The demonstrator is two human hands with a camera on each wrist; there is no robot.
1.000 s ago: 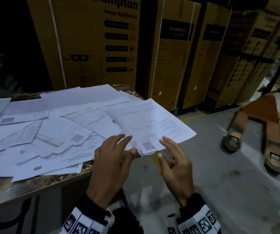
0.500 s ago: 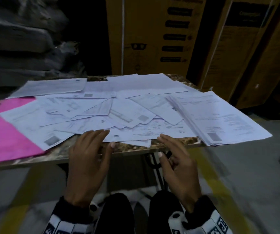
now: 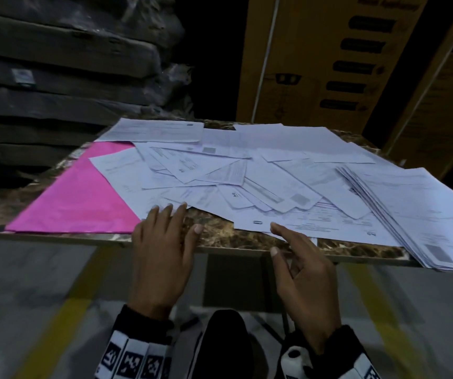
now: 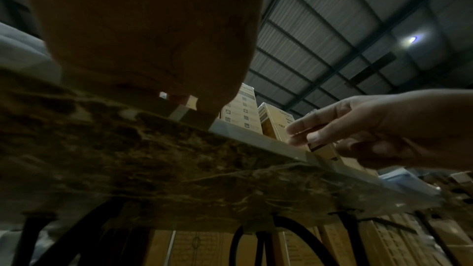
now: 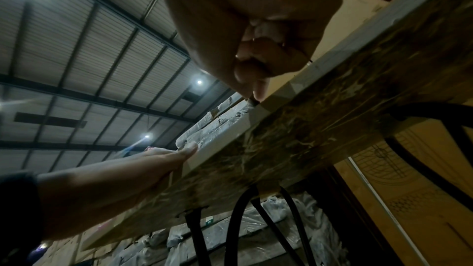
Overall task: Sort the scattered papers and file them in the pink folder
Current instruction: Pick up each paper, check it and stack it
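Observation:
The pink folder (image 3: 77, 203) lies flat at the table's left, partly covered by sheets. Scattered white papers (image 3: 247, 173) overlap across the middle. A gathered stack of papers (image 3: 424, 214) lies at the right, overhanging the near edge. My left hand (image 3: 176, 214) rests flat on the near table edge, fingers straight, fingertips (image 3: 168, 207) touching the closest sheet beside the folder. My right hand (image 3: 274, 239) hovers at the edge, its index finger on the front sheet (image 3: 329, 228), thumb apart, holding nothing. The wrist views show both hands (image 4: 358, 132) (image 5: 128, 173) from under the table edge.
The brown marble-pattern table (image 3: 233, 239) stands on black metal legs (image 5: 256, 219). Tall cardboard boxes (image 3: 329, 64) rise behind it, with dark wrapped bundles (image 3: 69, 64) stacked at the back left. A yellow floor line (image 3: 64, 324) runs under my left arm.
The view swung left, bringing the pink folder in. Both hands left the gathered stack, now at the right, and moved onto the near edge of the scattered papers.

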